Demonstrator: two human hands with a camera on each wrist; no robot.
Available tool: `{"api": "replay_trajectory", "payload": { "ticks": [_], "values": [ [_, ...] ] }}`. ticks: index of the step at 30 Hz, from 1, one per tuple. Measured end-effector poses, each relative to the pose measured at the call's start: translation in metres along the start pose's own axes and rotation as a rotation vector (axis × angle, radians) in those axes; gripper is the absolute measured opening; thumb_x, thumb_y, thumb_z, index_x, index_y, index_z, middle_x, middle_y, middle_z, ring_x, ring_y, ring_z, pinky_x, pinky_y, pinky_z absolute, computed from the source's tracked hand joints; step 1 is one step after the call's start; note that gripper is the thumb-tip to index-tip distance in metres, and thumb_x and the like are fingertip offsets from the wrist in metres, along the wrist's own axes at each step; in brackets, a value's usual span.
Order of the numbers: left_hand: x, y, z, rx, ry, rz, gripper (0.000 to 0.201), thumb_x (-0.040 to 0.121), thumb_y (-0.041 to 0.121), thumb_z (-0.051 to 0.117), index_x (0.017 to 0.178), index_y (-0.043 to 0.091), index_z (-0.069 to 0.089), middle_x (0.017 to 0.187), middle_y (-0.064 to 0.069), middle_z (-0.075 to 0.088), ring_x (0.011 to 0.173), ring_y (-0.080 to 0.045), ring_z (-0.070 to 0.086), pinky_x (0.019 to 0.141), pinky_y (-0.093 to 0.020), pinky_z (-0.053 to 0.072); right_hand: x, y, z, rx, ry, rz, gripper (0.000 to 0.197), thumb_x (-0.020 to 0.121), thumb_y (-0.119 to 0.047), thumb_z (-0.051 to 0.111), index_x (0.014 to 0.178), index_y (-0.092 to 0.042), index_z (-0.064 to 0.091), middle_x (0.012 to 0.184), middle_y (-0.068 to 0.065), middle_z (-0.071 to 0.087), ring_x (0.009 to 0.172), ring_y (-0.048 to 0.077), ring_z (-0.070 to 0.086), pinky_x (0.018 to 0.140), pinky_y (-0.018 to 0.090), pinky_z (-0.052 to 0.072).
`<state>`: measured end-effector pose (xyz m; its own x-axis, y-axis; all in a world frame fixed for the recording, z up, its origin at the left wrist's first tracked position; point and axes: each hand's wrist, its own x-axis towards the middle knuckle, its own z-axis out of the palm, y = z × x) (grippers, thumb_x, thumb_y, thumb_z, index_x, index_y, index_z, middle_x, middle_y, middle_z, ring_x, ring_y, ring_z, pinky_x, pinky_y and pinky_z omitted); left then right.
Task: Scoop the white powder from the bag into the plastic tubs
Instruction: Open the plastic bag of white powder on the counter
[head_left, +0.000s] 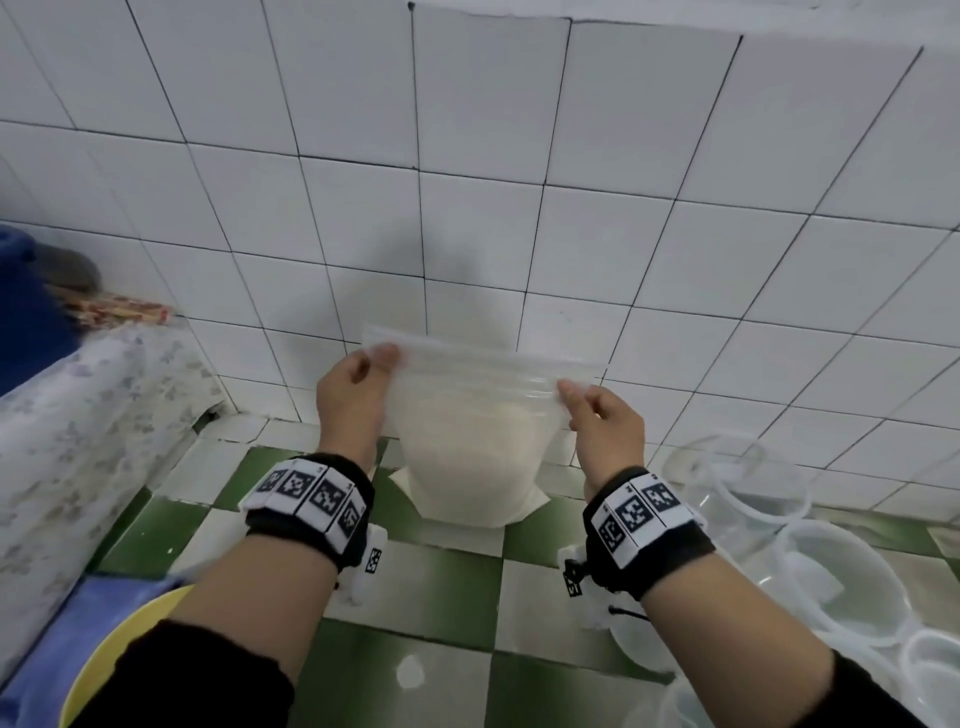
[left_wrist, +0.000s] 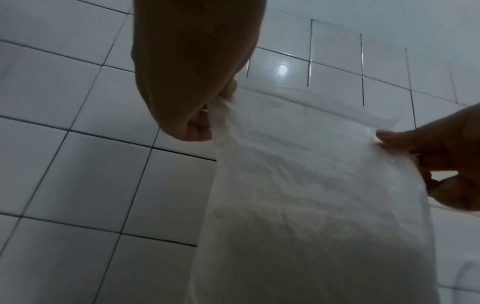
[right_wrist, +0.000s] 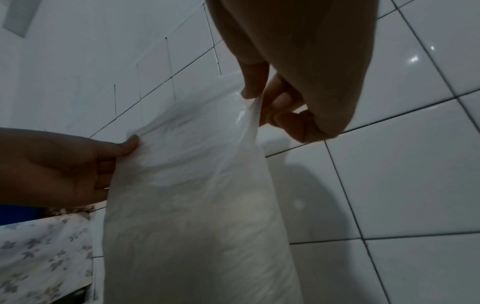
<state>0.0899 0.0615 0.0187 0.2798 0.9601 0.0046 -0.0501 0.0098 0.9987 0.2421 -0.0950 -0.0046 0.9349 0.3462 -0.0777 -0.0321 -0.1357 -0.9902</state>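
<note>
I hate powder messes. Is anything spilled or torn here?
Nothing stands out. The bag stands upright on the checkered counter, left hand and right hand pinching its top corners; no loose powder shows.

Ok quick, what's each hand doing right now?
Left hand: closed, pinching the left top corner of the clear plastic bag of white powder.
Right hand: closed, pinching the bag's right top corner.
</note>
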Motion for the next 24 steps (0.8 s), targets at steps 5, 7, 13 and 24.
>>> {"api": "replay_trajectory", "payload": {
  "ticks": [5,7,13,24],
  "values": [
    [-0.007,0.010,-0.002,-0.083,0.018,-0.026,0.017,0.091,0.027,0.067,0.089,0.010,0.070,0.079,0.005,0.067,0.061,0.004,0.059,0.051,-0.005,0.044,-0.010,-0.010,-0.004,0.042,0.100,-0.071,0.027,0.083,-0.034,0.068,0.065,-0.014,0.067,0.065,-0.003,0.062,0.065,0.015,0.053,0.075,0.034,0.051],
    [-0.014,0.014,-0.008,-0.120,0.011,-0.023,0.017,0.090,0.026,0.068,0.084,0.010,0.070,0.080,0.003,0.069,0.061,0.001,0.062,0.054,-0.008,0.047,-0.018,-0.014,-0.006,0.043,0.114,-0.084,0.031,0.084,-0.034,0.068,0.063,-0.012,0.065,0.061,-0.002,0.056,0.061,0.015,0.048,0.070,0.032,0.047],
    [-0.038,0.038,-0.034,-0.207,-0.023,0.005,0.023,0.086,0.031,0.071,0.088,0.009,0.071,0.083,0.003,0.075,0.080,-0.011,0.066,0.078,-0.023,0.054,-0.056,-0.043,-0.016,0.081,0.144,-0.178,0.028,0.085,-0.031,0.067,0.065,-0.011,0.066,0.074,0.006,0.067,0.072,0.015,0.057,0.074,0.029,0.049],
    [-0.116,0.047,-0.098,-0.292,-0.147,-0.025,0.028,0.070,0.041,0.074,0.082,0.016,0.068,0.093,-0.004,0.076,0.091,-0.015,0.070,0.085,-0.032,0.055,-0.173,-0.047,-0.053,0.138,0.140,-0.221,0.024,0.086,-0.028,0.066,0.069,-0.012,0.068,0.076,0.000,0.069,0.072,0.007,0.060,0.069,0.017,0.045]
  ]
}}
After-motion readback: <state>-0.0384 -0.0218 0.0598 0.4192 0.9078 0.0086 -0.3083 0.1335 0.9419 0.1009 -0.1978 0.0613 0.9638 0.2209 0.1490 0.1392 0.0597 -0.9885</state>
